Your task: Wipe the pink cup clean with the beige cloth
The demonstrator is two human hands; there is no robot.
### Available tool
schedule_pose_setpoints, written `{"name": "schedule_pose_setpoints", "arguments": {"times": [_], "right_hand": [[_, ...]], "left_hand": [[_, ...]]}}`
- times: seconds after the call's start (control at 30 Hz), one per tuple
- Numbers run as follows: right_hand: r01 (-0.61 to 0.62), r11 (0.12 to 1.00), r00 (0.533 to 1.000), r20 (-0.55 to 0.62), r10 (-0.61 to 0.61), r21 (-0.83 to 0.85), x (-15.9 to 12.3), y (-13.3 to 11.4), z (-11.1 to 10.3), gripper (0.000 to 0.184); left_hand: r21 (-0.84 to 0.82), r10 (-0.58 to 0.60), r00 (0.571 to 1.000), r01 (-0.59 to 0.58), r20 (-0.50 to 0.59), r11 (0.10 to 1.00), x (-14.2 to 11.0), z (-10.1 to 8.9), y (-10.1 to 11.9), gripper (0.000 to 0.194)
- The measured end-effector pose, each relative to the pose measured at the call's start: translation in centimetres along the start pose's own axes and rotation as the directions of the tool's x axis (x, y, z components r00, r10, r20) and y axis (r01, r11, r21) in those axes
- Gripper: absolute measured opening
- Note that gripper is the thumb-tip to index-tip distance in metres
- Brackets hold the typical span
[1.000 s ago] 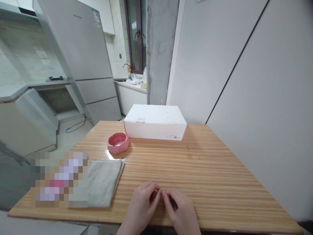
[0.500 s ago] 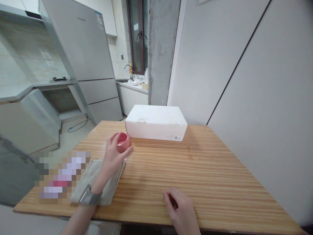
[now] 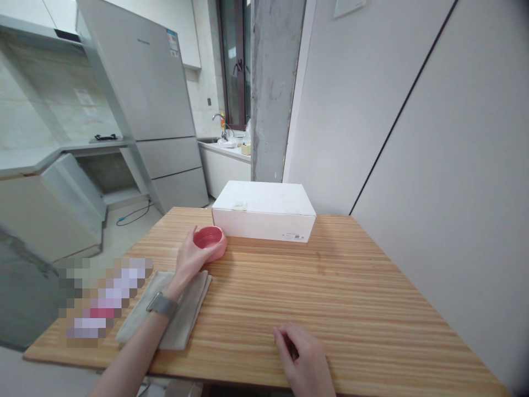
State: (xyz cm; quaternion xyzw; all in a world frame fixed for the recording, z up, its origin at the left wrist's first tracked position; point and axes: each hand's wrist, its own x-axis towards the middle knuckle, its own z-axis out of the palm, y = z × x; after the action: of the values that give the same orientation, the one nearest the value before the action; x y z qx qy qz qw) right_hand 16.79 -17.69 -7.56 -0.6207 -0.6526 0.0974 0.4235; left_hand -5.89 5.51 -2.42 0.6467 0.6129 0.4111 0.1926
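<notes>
Pink ceramic ashtray (image 3: 209,238), slightly tilted

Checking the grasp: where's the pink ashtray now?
In the head view, the pink ashtray is in the left hand, left of the white box and beyond the folded grey cloth.

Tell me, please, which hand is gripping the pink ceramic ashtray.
The left hand, wearing a wristband, grips the pink ceramic ashtray; the right hand lies apart on the wooden table.
</notes>
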Motion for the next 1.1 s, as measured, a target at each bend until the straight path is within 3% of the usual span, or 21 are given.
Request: {"name": "schedule_pose_setpoints", "arguments": {"times": [0.13, 0.33, 0.47, 0.73, 1.1], "right_hand": [[0.015, 1.0, 1.0, -0.02, -0.015, 0.007, 0.0, 0.2, 0.2, 0.033], [0.015, 0.999, 0.999, -0.032, -0.014, 0.029, -0.1, 0.6, 0.5, 0.032], [0.007, 0.999, 1.0, -0.019, -0.006, 0.042, -0.1, 0.5, 0.4, 0.032], [0.02, 1.0, 1.0, -0.021, -0.019, 0.021, -0.3, 0.5, 0.3, 0.031], [0.016, 0.999, 0.999, -0.038, -0.015, 0.029, -0.3, 1.1, 0.8, 0.031]], "left_hand": [[-0.166, -0.047, 0.998, 0.053, 0.037, 0.985, -1.7, 1.6, 3.0, 0.094], [-0.396, 0.095, 0.973, -0.004, 0.211, 0.918, -4.2, 3.7, 8.0, 0.088], [-0.477, 0.188, 0.949, -0.047, 0.252, 0.878, -5.1, 4.9, 10.0, 0.079], [-0.445, 0.199, 0.959, -0.09, 0.203, 0.891, -5.6, 7.6, 10.4, 0.074], [-0.389, 0.172, 0.971, -0.097, 0.163, 0.916, -5.4, 8.4, 10.2, 0.065]]}}
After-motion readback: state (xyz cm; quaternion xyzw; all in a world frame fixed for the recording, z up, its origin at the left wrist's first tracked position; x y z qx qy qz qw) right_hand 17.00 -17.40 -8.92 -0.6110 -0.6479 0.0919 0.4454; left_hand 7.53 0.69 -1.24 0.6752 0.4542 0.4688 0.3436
